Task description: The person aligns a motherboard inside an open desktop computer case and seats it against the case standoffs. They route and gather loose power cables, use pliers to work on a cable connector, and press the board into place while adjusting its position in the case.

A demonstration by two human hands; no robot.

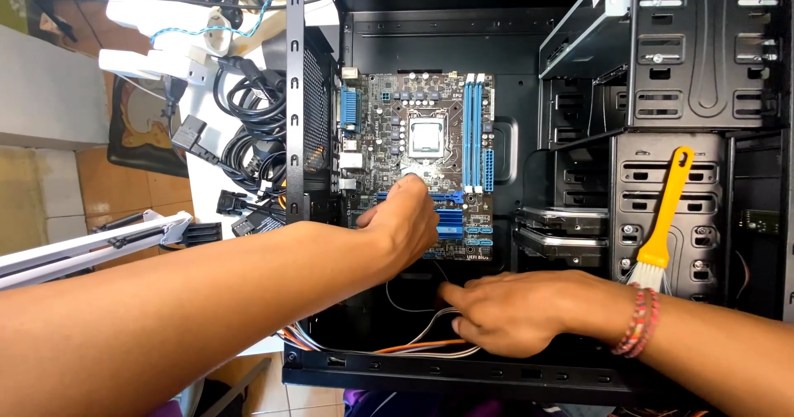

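Fingers touching motherboard, wires beneath right hand

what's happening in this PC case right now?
A person is working with bare hands inside an open black computer case lying on its side. The left hand rests on the lower part of the motherboard, near the blue slots. The right hand reaches toward the thin wires at the case's bottom edge. A yellow-handled brush lies on the drive cage, untouched. The processor socket is bare.
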